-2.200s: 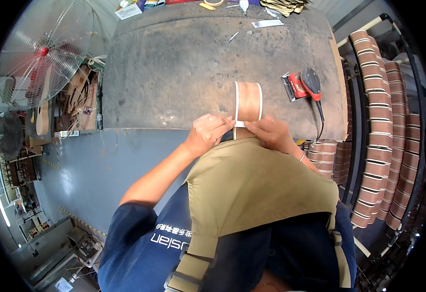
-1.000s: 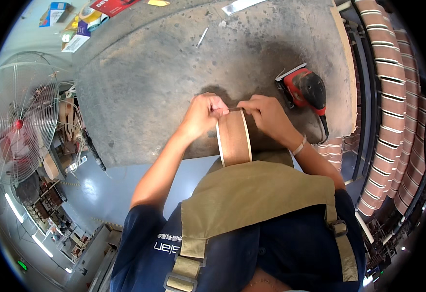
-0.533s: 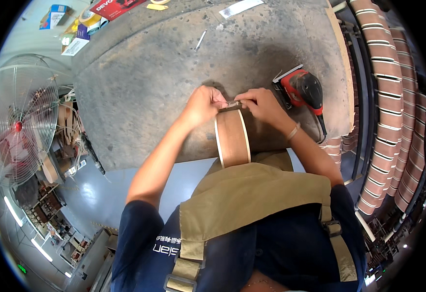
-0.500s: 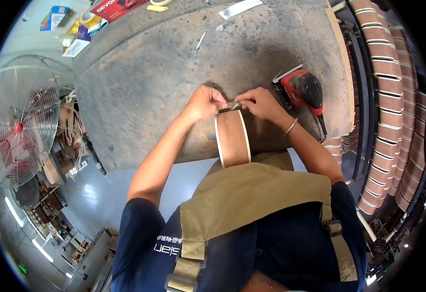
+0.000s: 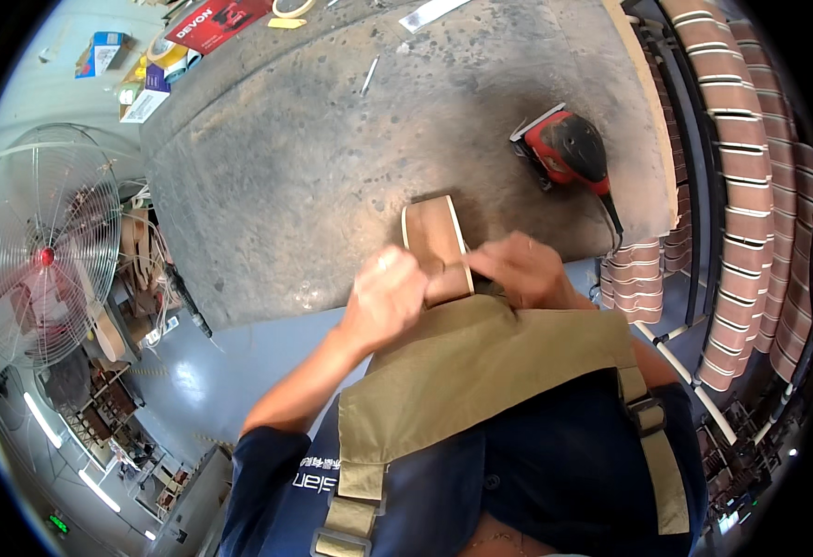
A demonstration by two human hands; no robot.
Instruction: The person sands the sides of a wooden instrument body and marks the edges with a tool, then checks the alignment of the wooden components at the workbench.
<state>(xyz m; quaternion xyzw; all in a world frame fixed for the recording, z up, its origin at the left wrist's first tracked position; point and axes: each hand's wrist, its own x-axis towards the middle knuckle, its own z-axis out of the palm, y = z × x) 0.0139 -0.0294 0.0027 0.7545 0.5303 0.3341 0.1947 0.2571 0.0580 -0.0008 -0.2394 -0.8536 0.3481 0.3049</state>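
A brown wooden piece (image 5: 434, 227) with pale edging along both sides, like the curved side of a small instrument body, stands on the table edge against my apron. My left hand (image 5: 385, 290) is closed at its left side, near the apron. On the right, my right hand (image 5: 522, 269) is closed too, fingers pinched by the pale edging. Between them a thin strip (image 5: 447, 278) seems to lie across the wood; blur hides its exact kind. Both hands are smeared by motion.
A red and black power sander (image 5: 569, 148) rests on the grey table (image 5: 267, 186) to the right. Farther off lie a white pen (image 5: 369, 76) and a white strip (image 5: 429, 13). Boxes and tape fill the far left corner. A fan (image 5: 44, 255) stands left; striped rolls (image 5: 745, 176) hang right.
Both hands have come from the far end of the wooden piece toward my body, with the strip between them. The wooden piece now shows farther up the table, slightly tilted.
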